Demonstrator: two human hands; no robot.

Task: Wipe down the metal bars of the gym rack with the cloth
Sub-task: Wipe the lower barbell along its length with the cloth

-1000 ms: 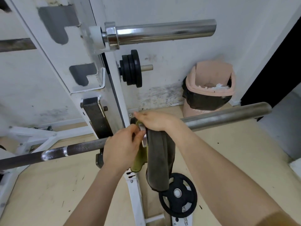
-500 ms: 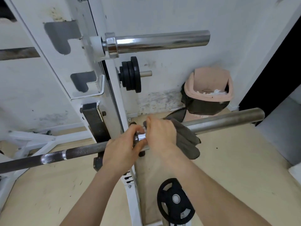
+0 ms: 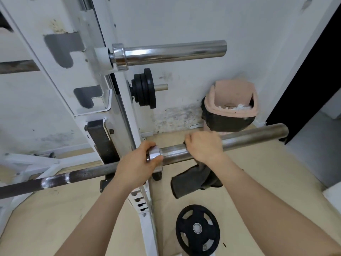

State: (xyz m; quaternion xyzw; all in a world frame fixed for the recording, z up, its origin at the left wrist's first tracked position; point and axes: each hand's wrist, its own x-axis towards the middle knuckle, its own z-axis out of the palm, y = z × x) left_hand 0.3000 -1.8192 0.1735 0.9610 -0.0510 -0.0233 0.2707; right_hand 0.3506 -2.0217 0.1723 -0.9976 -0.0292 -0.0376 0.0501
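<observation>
My left hand (image 3: 137, 164) has its grip around the shiny collar (image 3: 154, 154) of the lower bar (image 3: 249, 138); my right hand (image 3: 203, 147) holds the dark cloth (image 3: 191, 179) wrapped over that bar, its tail hanging below; I judge this sleeve part-wiped, its outer end and the upper bar (image 3: 173, 52) left.

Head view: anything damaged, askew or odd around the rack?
Yes. The wall behind the rack is stained dark near the floor, the white upright has rust-coloured marks, and a loose weight plate lies flat on the floor.
</observation>
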